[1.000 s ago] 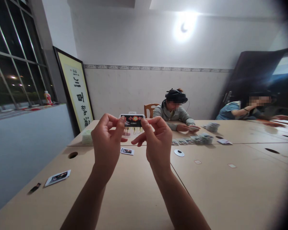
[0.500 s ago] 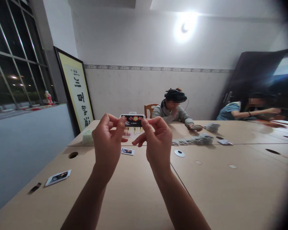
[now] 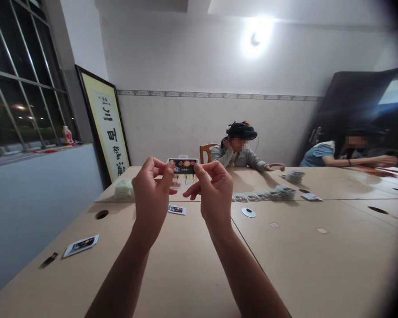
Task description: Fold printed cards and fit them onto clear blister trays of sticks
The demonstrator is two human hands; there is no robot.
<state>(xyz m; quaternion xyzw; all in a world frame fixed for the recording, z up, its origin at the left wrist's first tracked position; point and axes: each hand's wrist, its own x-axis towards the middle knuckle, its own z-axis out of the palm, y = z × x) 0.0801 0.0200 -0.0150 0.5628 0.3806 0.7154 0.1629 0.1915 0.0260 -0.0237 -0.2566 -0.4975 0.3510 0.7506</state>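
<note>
Raised above the table, a small clear fish hook box (image 3: 181,182) faces me, with several gold hooks (image 3: 186,179) showing in its lower part. A black label (image 3: 185,167) with red and white lettering lies across the top of the box. My left hand (image 3: 151,194) pinches the label's left end, thumb in front and fingers behind. At the other end, my right hand (image 3: 215,194) grips in the same way, its lower fingers curled loosely beneath. Below the hands, a small stack of black labels (image 3: 177,210) rests on the table.
At left lie a label pack (image 3: 81,246) and a dark strip (image 3: 48,260). Pale boxes (image 3: 123,189) are stacked at the far left, and a row of packed boxes (image 3: 262,194) runs right. Two people sit across the table (image 3: 305,274). Cable holes (image 3: 101,215) open in its top.
My hands have drawn slightly closer together, with the box still between them. Across the table, the nearer person has lifted the head a little and moved a hand.
</note>
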